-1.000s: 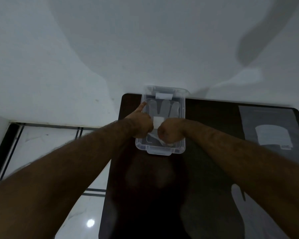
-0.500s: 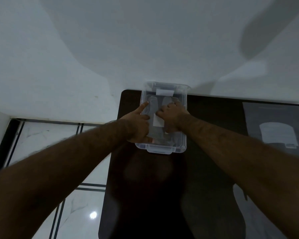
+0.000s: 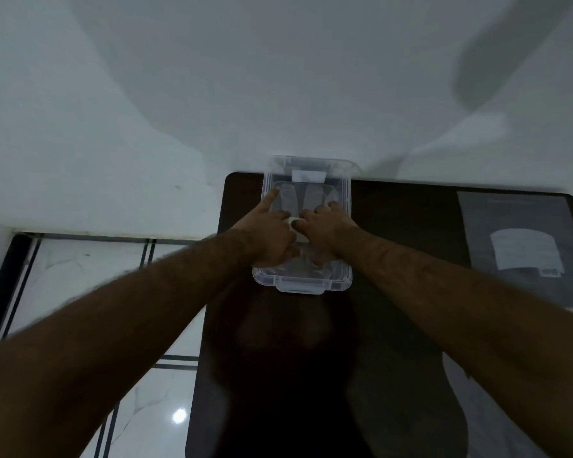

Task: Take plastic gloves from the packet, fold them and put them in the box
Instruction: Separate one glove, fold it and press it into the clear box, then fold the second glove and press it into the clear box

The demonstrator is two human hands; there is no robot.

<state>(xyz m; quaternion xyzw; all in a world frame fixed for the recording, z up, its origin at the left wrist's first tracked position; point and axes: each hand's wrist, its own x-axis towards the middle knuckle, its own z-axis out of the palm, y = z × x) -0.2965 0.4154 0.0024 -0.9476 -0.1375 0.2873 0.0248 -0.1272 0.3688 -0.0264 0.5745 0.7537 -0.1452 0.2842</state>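
A clear plastic box (image 3: 344,279) stands on the dark table against the wall. A transparent plastic glove (image 3: 311,196) lies inside it, its fingers pointing to the far end. Both hands are down in the box on top of the glove. My left hand (image 3: 268,236) has its index finger stretched along the box's left side, the other fingers curled. My right hand (image 3: 328,229) presses flat-knuckled on the glove's right part. A small white piece (image 3: 295,223) shows between the two hands. The glove packet (image 3: 516,246) lies flat at the table's far right.
The dark table (image 3: 411,226) ends at a rounded left edge, beyond which is white tiled floor (image 3: 80,266) with black lines. A white wall rises right behind the box. Another pale plastic sheet (image 3: 497,418) lies at the table's near right.
Both hands have moved further into the box, from its near end toward the middle. The fists have loosened and the left index finger now reaches forward.
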